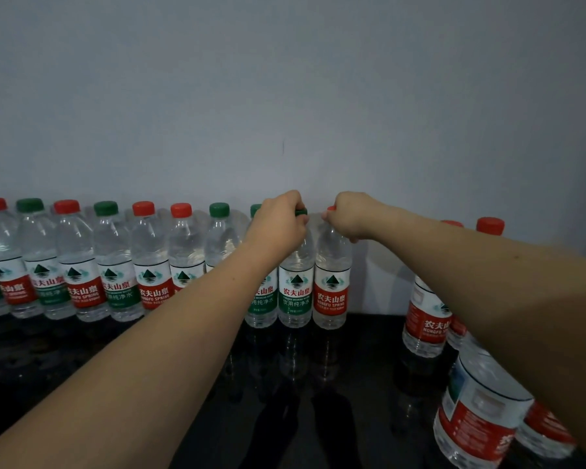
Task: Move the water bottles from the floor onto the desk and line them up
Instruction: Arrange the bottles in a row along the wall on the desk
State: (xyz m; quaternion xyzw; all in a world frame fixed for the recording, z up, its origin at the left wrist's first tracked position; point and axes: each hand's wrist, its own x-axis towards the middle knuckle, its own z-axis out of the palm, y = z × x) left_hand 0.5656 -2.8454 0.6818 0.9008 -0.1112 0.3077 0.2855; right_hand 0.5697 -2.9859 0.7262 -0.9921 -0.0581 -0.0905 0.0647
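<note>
Our left hand (pixel 278 220) curls its fingers round the neck of a green-capped bottle (pixel 295 286), just under the cap, and our right hand (pixel 351 216) pinches the red cap of the red-labelled bottle (pixel 331 289) right beside it. Both bottles stand upright on the dark glossy surface (pixel 369 360), touching each other at the shoulder, close to the pale wall (pixel 285 79). They form the right end of a long row of bottles (pixel 115 262) that runs off to the left along the wall, with red and green caps mixed along it; the bottles there stand upright and packed side by side. The neighbour directly left of the green-capped bottle is another green-labelled bottle (pixel 261 299), partly hidden behind our left wrist.

To the right of the red-labelled bottle there is a gap on the surface, and then a loose group of red-labelled bottles (pixel 427 319) stands near the right edge, partly hidden behind our right forearm. Two red caps of that group show above the arm. One larger-looking bottle (pixel 481 411) stands nearest to us at the lower right, its label turned sideways. The surface mirrors the bottles faintly. Both our forearms stretch forward from the lower corners toward the row.
</note>
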